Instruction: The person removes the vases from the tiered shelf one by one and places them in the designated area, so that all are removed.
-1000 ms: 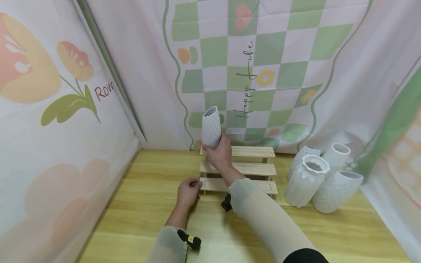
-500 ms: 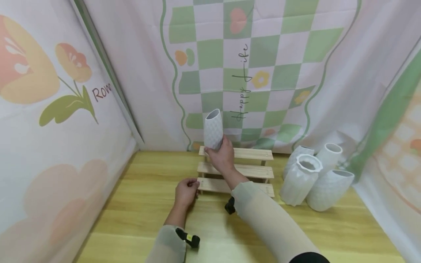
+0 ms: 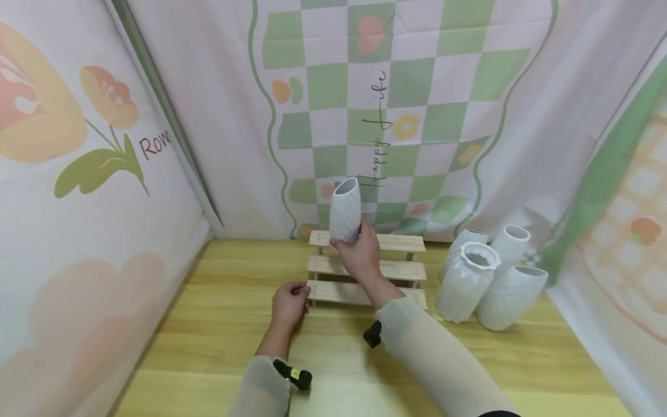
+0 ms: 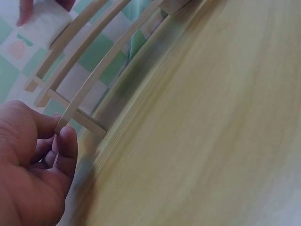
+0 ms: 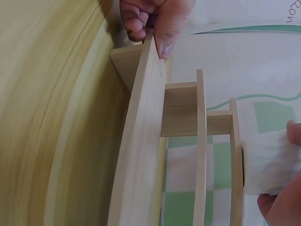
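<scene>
My right hand grips a white textured vase round its lower part, the slanted mouth facing up. In the right wrist view the vase's base is at the top board of a three-step wooden shelf, very close to or touching it. With thumb and fingers my left hand pinches the left end of the lowest board. That pinch also shows in the right wrist view, where the left hand's thumb lies on top of the board.
Several white vases stand grouped on the wooden table, right of the shelf. A checkered curtain hangs behind the shelf, and a flower-printed cloth lines the left side.
The right hand has shifted the vase rightward along the top board and slightly lower. The left hand keeps its pinch on the lowest board. The head view has turned slightly right.
</scene>
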A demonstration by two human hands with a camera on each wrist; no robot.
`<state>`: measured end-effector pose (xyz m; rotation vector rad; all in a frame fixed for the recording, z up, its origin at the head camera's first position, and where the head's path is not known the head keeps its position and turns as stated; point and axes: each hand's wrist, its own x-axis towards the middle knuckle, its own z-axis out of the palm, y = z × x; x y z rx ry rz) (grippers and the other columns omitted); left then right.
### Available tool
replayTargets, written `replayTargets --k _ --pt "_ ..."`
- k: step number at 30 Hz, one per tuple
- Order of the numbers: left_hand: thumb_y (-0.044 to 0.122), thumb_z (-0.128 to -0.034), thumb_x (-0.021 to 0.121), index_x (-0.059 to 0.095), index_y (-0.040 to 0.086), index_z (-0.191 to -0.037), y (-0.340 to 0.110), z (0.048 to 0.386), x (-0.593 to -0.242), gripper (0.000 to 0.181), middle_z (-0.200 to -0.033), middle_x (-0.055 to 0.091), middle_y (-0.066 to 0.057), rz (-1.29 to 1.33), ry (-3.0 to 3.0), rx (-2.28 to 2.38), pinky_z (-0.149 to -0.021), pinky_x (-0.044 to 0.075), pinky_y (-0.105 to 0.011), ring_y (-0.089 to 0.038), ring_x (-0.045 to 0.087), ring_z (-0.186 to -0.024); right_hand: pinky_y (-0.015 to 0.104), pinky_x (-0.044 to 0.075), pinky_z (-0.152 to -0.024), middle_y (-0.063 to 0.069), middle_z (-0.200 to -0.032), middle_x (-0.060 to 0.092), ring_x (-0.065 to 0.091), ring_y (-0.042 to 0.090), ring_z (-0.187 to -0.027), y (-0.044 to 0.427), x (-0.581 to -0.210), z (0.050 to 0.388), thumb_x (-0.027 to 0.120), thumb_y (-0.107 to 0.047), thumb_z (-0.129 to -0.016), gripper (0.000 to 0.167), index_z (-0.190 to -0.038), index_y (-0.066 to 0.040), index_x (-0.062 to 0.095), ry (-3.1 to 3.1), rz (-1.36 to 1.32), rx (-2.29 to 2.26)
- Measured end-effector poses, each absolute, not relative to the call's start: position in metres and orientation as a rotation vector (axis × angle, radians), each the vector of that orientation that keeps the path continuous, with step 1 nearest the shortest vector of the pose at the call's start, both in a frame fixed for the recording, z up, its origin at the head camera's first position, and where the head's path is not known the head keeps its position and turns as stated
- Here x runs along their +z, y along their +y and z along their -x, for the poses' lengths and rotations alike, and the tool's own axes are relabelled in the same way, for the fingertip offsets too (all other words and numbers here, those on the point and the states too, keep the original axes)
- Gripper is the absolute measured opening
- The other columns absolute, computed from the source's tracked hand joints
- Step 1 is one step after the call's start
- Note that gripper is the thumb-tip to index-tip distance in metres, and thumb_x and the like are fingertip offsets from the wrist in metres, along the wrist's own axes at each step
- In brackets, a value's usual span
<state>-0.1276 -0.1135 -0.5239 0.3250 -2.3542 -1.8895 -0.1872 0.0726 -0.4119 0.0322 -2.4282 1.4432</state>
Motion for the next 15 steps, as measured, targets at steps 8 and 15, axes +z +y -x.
replayTargets --k 8,15 --pt "0.012 -0.0983 0.07 0.072 -0.002 -0.117 -0.112 0.128 -0.522 0.023 -0.093 0.071 -0.012 -0.362 -2.354 -1.891 -0.061 0.059 -0.03 -0.018 0.067 -0.067 0.054 0.048 -0.108 0.019 -0.14 0.054 0.056 0.038 -0.128 0.086 -0.412 0.176 0.089 -0.033 -0.079 0.091 -0.152 -0.004 0.043 -2.388 -0.047 1.446" --pt "0.012 -0.0983 0.07 0.072 -0.002 -0.115 -0.112 0.127 -0.523 0.022 -0.094 0.069 -0.013 -0.342 -2.342 -1.912 -0.061 0.059 -0.03 -0.019 0.067 -0.069 0.054 0.051 -0.103 0.017 -0.137 0.055 0.057 0.037 -0.125 0.099 -0.412 0.162 0.088 -0.033 -0.081 0.085 -0.149 -0.003 0.046 -2.38 -0.052 1.452"
